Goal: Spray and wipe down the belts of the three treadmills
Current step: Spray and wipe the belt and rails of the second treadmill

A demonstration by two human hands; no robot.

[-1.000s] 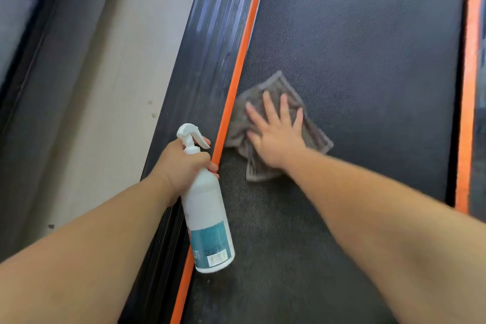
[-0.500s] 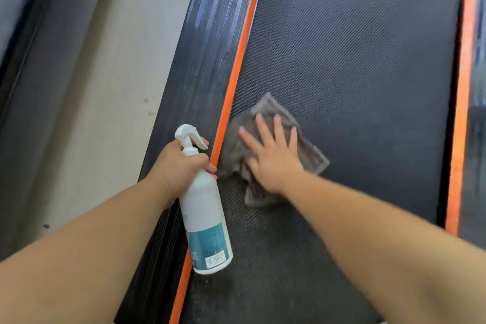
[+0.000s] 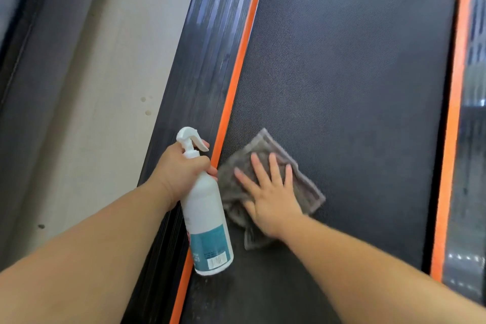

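Note:
A dark textured treadmill belt (image 3: 342, 66) fills the middle and right of the head view. My right hand (image 3: 271, 192) lies flat with spread fingers on a grey cloth (image 3: 305, 187), pressing it onto the belt near its left edge. My left hand (image 3: 178, 168) grips the neck of a white spray bottle (image 3: 207, 221) with a teal label. The bottle hangs nozzle up over the orange strip (image 3: 236, 68) beside the belt.
A ribbed black side rail (image 3: 200, 66) runs left of the orange strip, then a strip of pale floor (image 3: 105, 87). Another treadmill's dark edge (image 3: 23, 42) lies at far left. A second orange strip (image 3: 452, 113) and side rail border the belt's right.
My right hand has slid the cloth down the belt toward me, staying near the left edge. My left hand with the bottle has hardly moved.

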